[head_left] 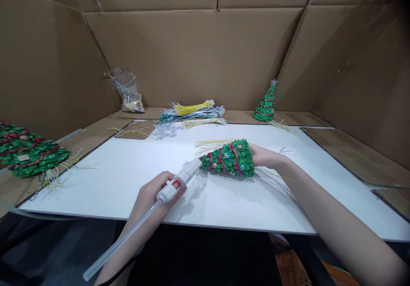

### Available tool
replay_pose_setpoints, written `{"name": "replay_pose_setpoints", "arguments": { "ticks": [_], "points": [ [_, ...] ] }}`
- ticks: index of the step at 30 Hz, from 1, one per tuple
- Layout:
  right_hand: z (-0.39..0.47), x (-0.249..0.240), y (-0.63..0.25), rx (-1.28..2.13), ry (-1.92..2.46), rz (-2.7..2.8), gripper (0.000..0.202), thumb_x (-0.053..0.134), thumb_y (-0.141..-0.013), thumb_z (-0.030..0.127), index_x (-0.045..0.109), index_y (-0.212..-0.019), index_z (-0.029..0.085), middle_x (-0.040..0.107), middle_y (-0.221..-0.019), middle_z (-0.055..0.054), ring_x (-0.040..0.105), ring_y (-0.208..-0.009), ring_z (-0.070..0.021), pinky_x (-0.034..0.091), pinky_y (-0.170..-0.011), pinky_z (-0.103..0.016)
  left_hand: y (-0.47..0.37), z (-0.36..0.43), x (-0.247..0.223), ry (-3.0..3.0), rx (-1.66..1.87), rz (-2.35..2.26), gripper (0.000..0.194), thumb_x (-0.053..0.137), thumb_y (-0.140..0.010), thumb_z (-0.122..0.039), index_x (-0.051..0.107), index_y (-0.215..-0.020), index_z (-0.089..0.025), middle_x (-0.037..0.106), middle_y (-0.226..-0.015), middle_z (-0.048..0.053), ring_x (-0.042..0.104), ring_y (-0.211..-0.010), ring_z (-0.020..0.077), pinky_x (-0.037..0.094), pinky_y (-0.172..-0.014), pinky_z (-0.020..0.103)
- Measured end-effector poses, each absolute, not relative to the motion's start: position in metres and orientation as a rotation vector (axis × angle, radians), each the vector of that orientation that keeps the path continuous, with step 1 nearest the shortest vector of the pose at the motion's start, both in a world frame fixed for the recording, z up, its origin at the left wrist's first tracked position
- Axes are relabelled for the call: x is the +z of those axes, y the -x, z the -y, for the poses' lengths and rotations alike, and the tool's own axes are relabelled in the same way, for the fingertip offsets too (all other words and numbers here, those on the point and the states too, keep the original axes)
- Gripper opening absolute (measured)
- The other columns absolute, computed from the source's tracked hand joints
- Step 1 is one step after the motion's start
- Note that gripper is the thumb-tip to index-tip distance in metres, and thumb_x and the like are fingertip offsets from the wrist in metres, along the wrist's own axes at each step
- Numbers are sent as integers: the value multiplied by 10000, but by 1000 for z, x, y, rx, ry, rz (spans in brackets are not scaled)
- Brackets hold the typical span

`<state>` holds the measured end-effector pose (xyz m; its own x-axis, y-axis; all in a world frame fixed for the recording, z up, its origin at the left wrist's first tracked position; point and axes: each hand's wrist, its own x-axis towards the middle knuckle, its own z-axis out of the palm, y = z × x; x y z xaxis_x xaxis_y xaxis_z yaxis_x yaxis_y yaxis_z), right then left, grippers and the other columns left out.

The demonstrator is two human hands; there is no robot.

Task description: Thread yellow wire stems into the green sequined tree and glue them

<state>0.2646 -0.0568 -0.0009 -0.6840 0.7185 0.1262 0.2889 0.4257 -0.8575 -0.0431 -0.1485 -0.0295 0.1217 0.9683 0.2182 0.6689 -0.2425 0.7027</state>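
My left hand is wrapped round a white hot glue gun, and a long clear glue stick sticks out of its back end toward me. The gun's nozzle meets the narrow tip of a small green Christmas tree with red garland, which lies on its side above the white board. At the wide base of that tree, my right hand grips it, fingers mostly hidden behind and inside it. Yellow wires lie just behind the tree, and thin wires trail out below my right wrist.
Bundles of yellow, white and green wires lie at the back beside silver stars. A plastic bag stands at back left. One finished-looking tree stands back right; another tree lies at left. Cardboard walls surround the board.
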Motion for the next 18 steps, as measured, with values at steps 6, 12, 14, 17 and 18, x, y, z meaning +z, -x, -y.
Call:
{"name": "replay_pose_setpoints", "arguments": {
  "ticks": [6,12,14,17,18],
  "points": [
    [57,-1,-264,1204,848,2186,367,693,-699,288,683,-1036,144,717,-1165,-91,648,-1106,-304,538,-955,-411,61,140,-32,-1794,973,-1704,358,612,-801,-561,635,-848,-207,610,-716,-26,559,-681,168,420,-586,236],
    [57,-2,-264,1213,884,2174,376,706,-684,293,693,-1030,145,739,-1092,-83,667,-1045,-300,556,-912,-408,73,133,-28,-1819,953,-1821,446,597,-782,-625,699,-856,-196,674,-799,7,606,-785,219,462,-690,275],
    [57,-1,-264,1207,886,2180,379,709,-687,302,692,-1034,151,733,-1113,-82,654,-1080,-305,550,-926,-409,77,131,-29,-1824,932,-1872,469,582,-782,-644,705,-845,-195,664,-789,10,601,-781,221,467,-708,280],
    [58,0,-263,1191,874,2188,374,709,-698,313,685,-1038,160,721,-1148,-83,632,-1127,-313,533,-957,-420,83,129,-30,-1826,888,-1963,510,559,-780,-668,717,-905,-200,638,-762,8,595,-765,220,467,-696,277],
    [58,0,-263,1189,876,2188,371,709,-700,320,683,-1033,160,720,-1149,-85,632,-1127,-316,533,-957,-424,84,129,-31,-1832,881,-1989,518,553,-782,-671,718,-928,-203,626,-741,5,593,-755,219,466,-686,274]
  ]
}}
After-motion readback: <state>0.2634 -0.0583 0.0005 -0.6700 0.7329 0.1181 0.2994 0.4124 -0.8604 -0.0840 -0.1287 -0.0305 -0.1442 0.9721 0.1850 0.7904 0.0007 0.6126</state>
